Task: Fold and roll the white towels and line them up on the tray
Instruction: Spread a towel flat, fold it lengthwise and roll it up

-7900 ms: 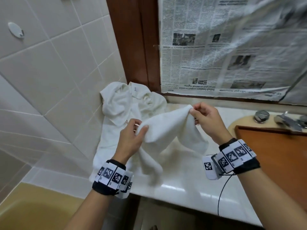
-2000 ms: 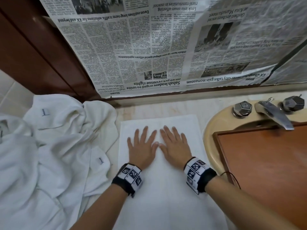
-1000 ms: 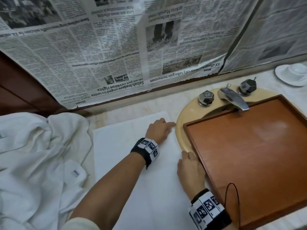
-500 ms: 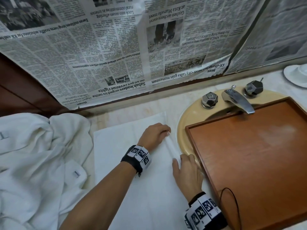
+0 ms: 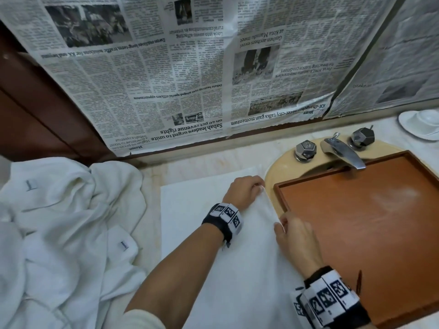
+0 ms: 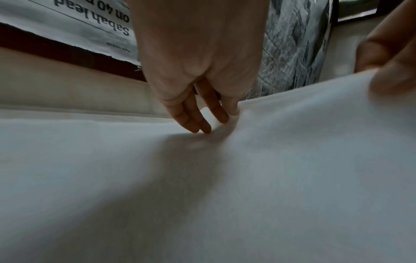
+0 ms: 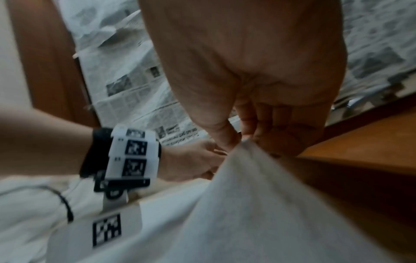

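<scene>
A white towel (image 5: 206, 245) lies flat on the counter, left of the brown wooden tray (image 5: 370, 233). My left hand (image 5: 247, 193) pinches the towel's right edge near its far corner. My right hand (image 5: 287, 226) pinches the same edge nearer to me, beside the tray's left rim. That edge is lifted off the counter between the two hands. In the left wrist view the fingers (image 6: 202, 121) press into the raised cloth (image 6: 270, 160). In the right wrist view thumb and fingers (image 7: 243, 140) grip a fold of towel (image 7: 236, 204).
A heap of crumpled white towels (image 5: 59, 233) fills the counter at the left. The tray sits over a beige sink (image 5: 282, 167) with a chrome tap (image 5: 342, 153) and two knobs. Newspaper (image 5: 190, 67) covers the wall behind. A white dish (image 5: 422, 124) stands far right.
Both hands went from lying flat on the spread towel to its right edge. They have pinched that edge and raised it off the counter.
</scene>
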Tool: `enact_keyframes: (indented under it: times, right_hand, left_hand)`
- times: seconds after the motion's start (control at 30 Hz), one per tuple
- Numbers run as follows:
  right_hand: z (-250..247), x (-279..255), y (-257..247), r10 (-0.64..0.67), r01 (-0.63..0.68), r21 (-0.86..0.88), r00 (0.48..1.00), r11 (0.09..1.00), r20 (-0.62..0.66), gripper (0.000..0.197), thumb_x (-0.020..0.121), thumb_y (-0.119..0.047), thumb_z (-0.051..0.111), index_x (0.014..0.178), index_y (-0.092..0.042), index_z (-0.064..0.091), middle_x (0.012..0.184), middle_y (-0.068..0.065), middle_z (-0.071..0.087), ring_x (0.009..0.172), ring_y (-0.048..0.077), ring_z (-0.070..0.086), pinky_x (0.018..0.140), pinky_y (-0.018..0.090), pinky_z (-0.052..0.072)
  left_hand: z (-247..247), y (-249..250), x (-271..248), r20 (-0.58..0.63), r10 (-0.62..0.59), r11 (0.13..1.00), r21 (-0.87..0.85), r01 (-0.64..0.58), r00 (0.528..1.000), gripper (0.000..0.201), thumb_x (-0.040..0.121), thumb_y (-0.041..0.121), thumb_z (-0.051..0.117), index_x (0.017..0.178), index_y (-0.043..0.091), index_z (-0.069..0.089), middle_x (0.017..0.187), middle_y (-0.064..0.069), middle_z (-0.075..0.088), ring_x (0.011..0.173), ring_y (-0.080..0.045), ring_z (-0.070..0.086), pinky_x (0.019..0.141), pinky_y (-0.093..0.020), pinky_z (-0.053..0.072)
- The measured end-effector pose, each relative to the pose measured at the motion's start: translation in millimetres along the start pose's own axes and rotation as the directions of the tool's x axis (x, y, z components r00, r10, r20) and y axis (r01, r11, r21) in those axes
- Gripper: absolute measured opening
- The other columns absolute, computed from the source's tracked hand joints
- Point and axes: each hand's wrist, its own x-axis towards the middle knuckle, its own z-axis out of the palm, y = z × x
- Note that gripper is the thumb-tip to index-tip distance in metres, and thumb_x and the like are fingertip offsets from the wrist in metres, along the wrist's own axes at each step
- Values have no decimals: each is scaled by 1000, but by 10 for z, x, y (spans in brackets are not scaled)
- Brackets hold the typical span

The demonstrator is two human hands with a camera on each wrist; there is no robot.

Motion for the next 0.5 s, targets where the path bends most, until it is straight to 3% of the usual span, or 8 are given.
enact_keyframes:
  times: [0.13, 0.27, 0.37, 0.5]
  right_hand:
    - [177, -274, -334, -174, 177, -102, 984, 979, 40, 14, 96, -22, 54, 83, -17, 52, 74, -3, 56, 67, 18, 54, 56, 29, 35]
    - [458, -528, -797, -256, 270, -94, 957, 958, 140, 8, 100, -18, 43, 92, -18, 45, 94, 3, 62, 86, 26, 61, 64, 32, 34]
    - [688, -725, -1163, -311, 343, -117, 923, 932, 226, 14, 101, -12, 39, 106, -12, 53, 108, 7, 63, 95, 27, 62, 68, 29, 33]
    - [1075, -892, -1534, -350, 410, -143, 881, 901, 319, 20, 100, -5, 38, 112, -7, 53, 114, 13, 62, 101, 31, 62, 74, 33, 42]
  left_hand:
    - [-341, -171, -377, -98, 19, 999, -27, -21, 995, 14, 96, 19, 59, 102, 17, 71, 103, 3, 73, 97, -14, 65, 92, -35, 50]
    - [-801, -462, -1023, -240, -76, 996, -68, 61, 968, 11, 94, 18, 66, 101, 20, 74, 97, 13, 72, 91, 1, 65, 87, -18, 50]
    - [-1084, -706, -1496, -317, -147, 989, -76, 129, 937, 9, 92, 15, 69, 97, 20, 74, 93, 18, 70, 89, 6, 64, 81, -11, 48]
    - [-1248, -1068, -1907, -332, -304, 953, -108, 285, 893, 11, 90, 11, 69, 93, 21, 75, 92, 13, 73, 85, 2, 66, 83, -16, 50]
